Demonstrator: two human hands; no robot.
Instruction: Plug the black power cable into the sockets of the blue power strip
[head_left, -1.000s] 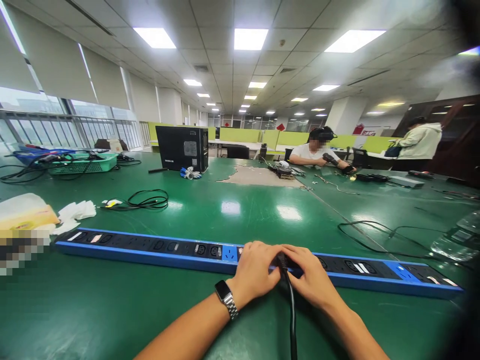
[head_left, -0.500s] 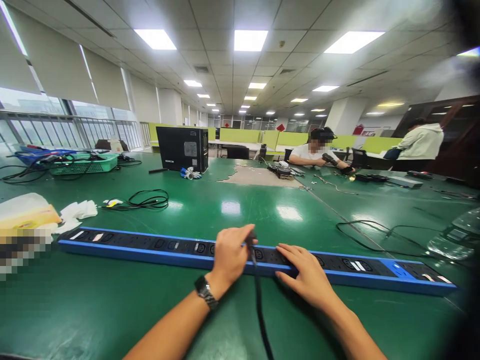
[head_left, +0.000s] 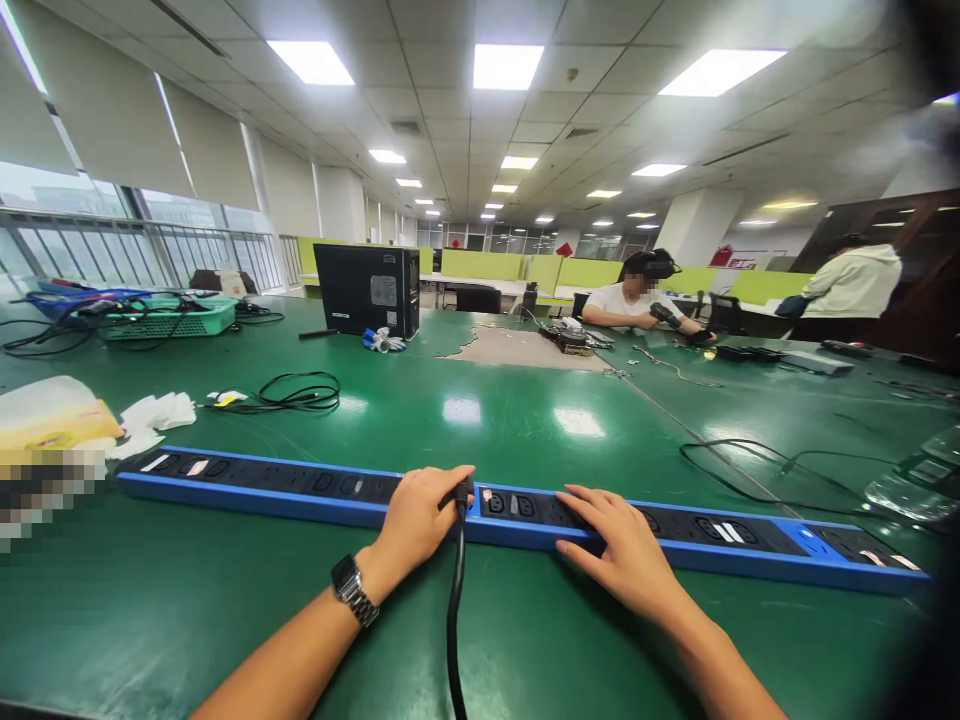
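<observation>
A long blue power strip (head_left: 300,505) with black sockets lies across the table in front of me. My left hand (head_left: 421,515), with a watch on the wrist, is closed around the black plug (head_left: 463,494) of a power cord (head_left: 454,630). The plug is over the strip near its middle; my fingers partly hide it, and I cannot tell whether it sits in a socket. The cord hangs down towards the bottom edge. My right hand (head_left: 626,550) rests on the strip to the right, fingers spread over its top and thumb along its front side.
On the green table (head_left: 247,620) are a coiled black cable (head_left: 300,392), a computer tower (head_left: 364,290), gloves (head_left: 384,341), a green basket (head_left: 169,320) and a loose cable (head_left: 739,445). A clear plastic bottle (head_left: 919,480) lies right. A seated person (head_left: 626,300) works at the far side.
My left hand has moved left along the strip with the plug, and the cord has swung left with it. My right hand stays on the strip. The camera view has shifted slightly.
</observation>
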